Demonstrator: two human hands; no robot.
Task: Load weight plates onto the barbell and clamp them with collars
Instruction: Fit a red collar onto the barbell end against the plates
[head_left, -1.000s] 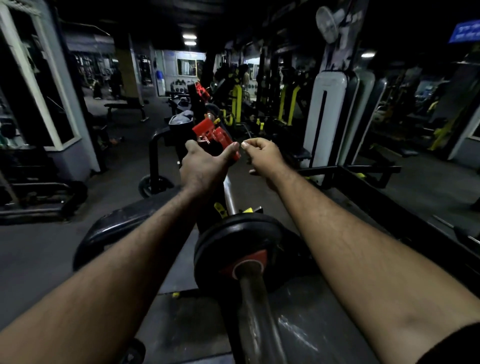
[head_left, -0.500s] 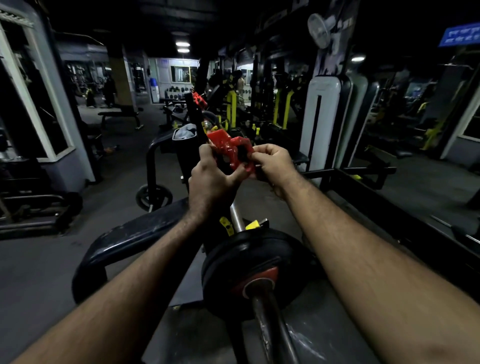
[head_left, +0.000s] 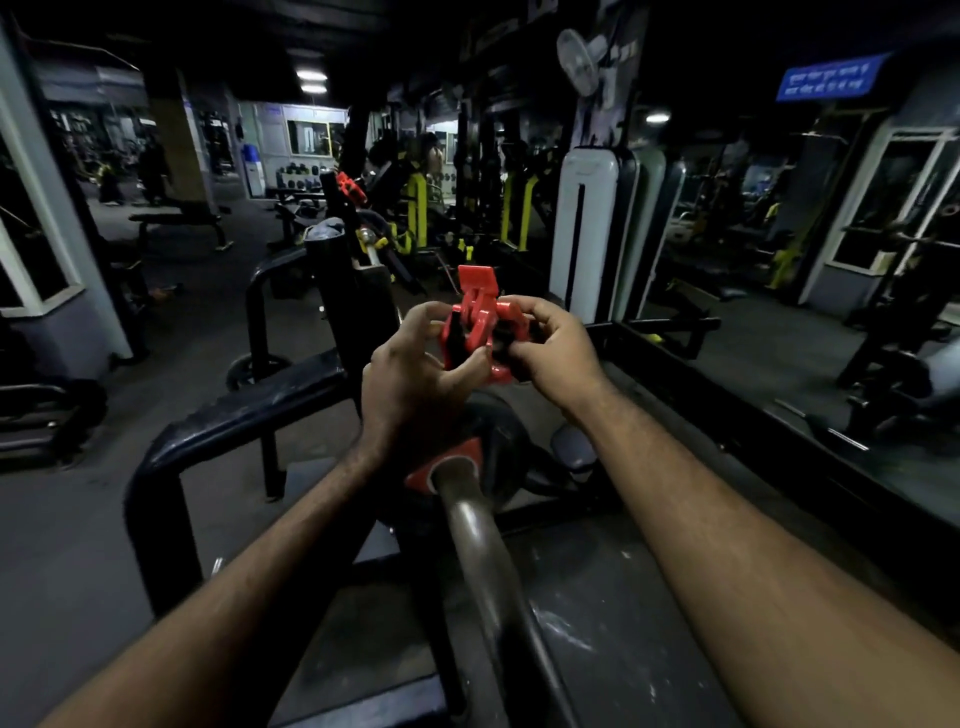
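- Here, the left hand (head_left: 415, 374) and right hand (head_left: 550, 348) both pinched the red collar (head_left: 480, 332), held above the loaded plate (head_left: 498, 431), lever raised.
- Ideally, its bore would align with the barbell sleeve (head_left: 467, 519) before sliding against the plate and snapping shut.

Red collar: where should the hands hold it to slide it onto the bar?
Probably by the ring body of the red collar, pinched from its left and right sides as the left hand and right hand do now. The lever tab sticks up on top, so leave it free, and keep the bore uncovered for the barbell sleeve.
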